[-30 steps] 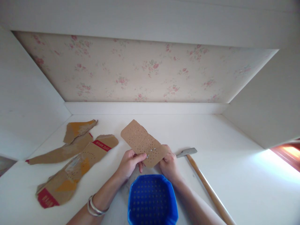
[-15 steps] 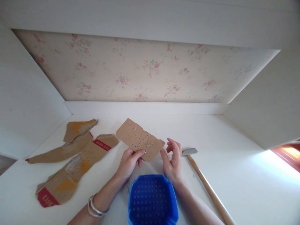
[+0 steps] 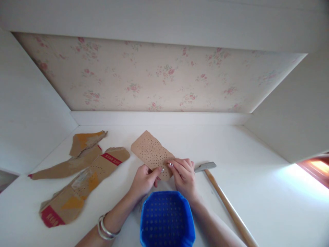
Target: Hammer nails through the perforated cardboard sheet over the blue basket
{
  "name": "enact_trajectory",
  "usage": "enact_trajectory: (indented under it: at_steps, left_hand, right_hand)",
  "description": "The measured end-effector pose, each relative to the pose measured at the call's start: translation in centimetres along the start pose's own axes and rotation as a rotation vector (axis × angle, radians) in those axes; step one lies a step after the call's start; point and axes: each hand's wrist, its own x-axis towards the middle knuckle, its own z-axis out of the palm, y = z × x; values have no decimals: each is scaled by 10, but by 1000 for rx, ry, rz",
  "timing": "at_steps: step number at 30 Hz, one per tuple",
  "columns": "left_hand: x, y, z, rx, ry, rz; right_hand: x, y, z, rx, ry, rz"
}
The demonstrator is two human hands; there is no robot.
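A piece of brown cardboard (image 3: 151, 149), dotted with many small holes, is held tilted above the white surface. My left hand (image 3: 143, 180) grips its near edge, thumb on top and fingers beneath. At the cardboard's right end my right hand (image 3: 184, 173) is closed, its fingertips bent over the edge and covering that corner. Tiny white bits show by the left thumb and at the right fingertips; I cannot tell what they are. Below the hands, between my forearms, stands a blue plastic basket (image 3: 167, 193) with a perforated bottom.
Right of my right hand lies a hammer (image 3: 224, 199) with a wooden handle and grey head. Torn cardboard strips with red and orange marks (image 3: 102, 168) lie at the left. White side panels (image 3: 280, 113) and a floral-papered back (image 3: 164, 75) enclose the white surface (image 3: 218, 144).
My right hand has moved left and closed on the cardboard's right end, where it was apart with fingers spread. The cardboard has turned and shifted slightly.
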Motion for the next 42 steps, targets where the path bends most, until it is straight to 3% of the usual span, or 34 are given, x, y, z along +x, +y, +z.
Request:
enact_trajectory:
  at_steps: [4,7,13,20,28,34,42]
  left_hand:
    - [5,-4,-2,-80,79,0]
    - [11,-5,-5,-218,136,20]
    - [16,-3,-7,-473,177,-15]
    - [15,-3,-7,-558,102,-69]
    - [11,1,-9,-561,-75,-42]
    - [8,0,-9,-478,-179,-16]
    - [8,0,-11,-404,-213,-37]
  right_hand:
    - [-3,3,3,8,103,28]
    - [-3,8,5,-43,103,73]
    - [0,11,10,-217,-197,41]
    - [2,1,14,-307,-337,34]
    - [3,2,6,-131,-240,-7]
    - [2,2,7,3,-320,-120]
    - [1,6,6,50,-251,-6]
